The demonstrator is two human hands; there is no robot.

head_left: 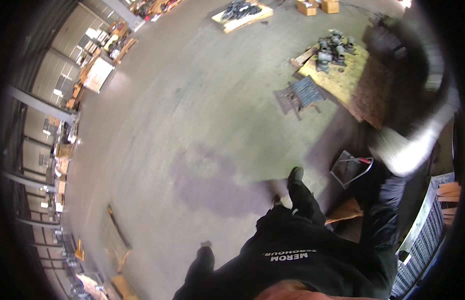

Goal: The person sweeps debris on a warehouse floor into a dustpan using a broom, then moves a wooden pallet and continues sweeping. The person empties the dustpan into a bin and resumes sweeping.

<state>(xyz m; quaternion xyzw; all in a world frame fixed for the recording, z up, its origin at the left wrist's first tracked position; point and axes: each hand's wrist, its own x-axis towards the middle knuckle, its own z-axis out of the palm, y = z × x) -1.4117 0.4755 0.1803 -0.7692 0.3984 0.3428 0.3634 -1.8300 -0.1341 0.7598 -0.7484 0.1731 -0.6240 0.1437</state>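
At the right, my right hand [405,152] shows as a white, motion-smeared shape, seemingly gloved, at the end of my black sleeve. A pale streak runs from it up to the right; I cannot tell whether the hand holds anything. A large dark blurred shape [400,65] is just beyond it. Nearer me and to its left is a metal frame with a red part [352,167]. My left sleeve [200,262] hangs low at the front over the floor, with only a small blurred tip of my left hand [206,244] showing; its fingers cannot be made out.
Grey metal castings [333,50] lie on a yellow-topped pallet [337,82], beside a small blue-topped stool [307,92]. Another loaded pallet [242,16] and cardboard boxes [317,7] stand farther off. A metal mesh bin [422,232] is at my right. Grey floor [157,115] stretches left.
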